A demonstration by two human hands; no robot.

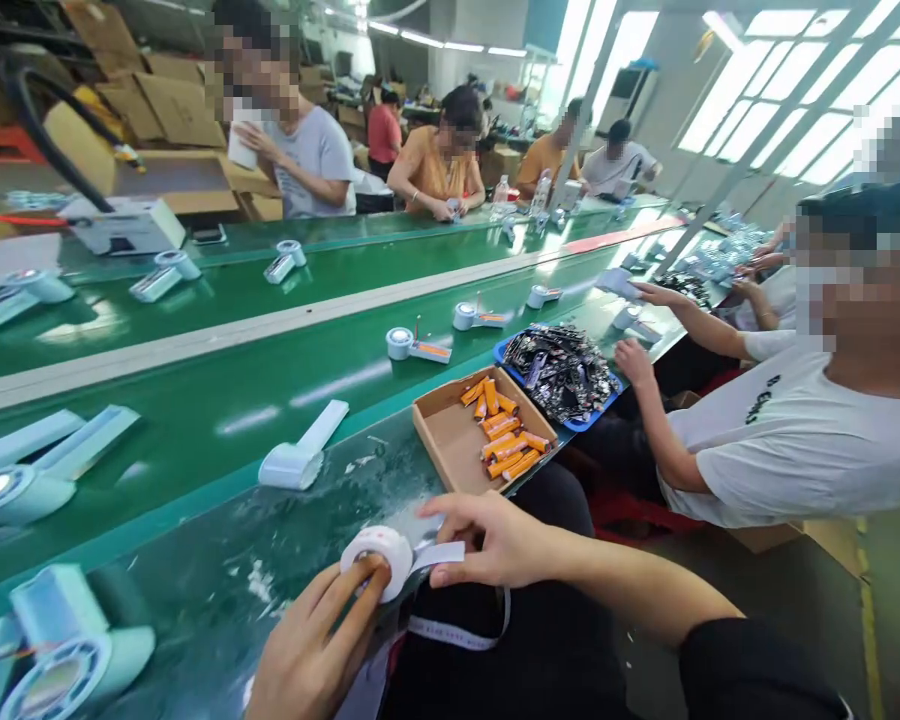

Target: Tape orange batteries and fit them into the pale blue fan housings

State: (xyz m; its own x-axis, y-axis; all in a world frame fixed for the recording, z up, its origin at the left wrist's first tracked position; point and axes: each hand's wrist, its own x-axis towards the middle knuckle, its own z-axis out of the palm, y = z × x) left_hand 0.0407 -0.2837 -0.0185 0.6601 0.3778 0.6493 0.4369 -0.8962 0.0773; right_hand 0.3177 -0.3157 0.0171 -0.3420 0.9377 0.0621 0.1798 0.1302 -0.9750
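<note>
My left hand (330,625) holds a roll of white label tape (381,562), two fingers pushed into its core. A short white strip (441,554) sticks out from the roll to the right. Around that strip is my right hand (495,540), thumb below and index finger above, with a gap between them. The strip's end lies over the thumb side; whether it is pinched cannot be made out. A narrow printed backing ribbon (457,632) loops down over my dark clothing. Beyond my hands, a pale blue fan housing (304,450) lies at the table edge.
A cardboard tray (450,440) of orange wrapped cells and a blue tray (589,420) of black parts stand ahead right. Several fan housings lie on the green belt (217,400), with more at lower left (82,640). A co-worker (787,420) sits close on the right; others sit across.
</note>
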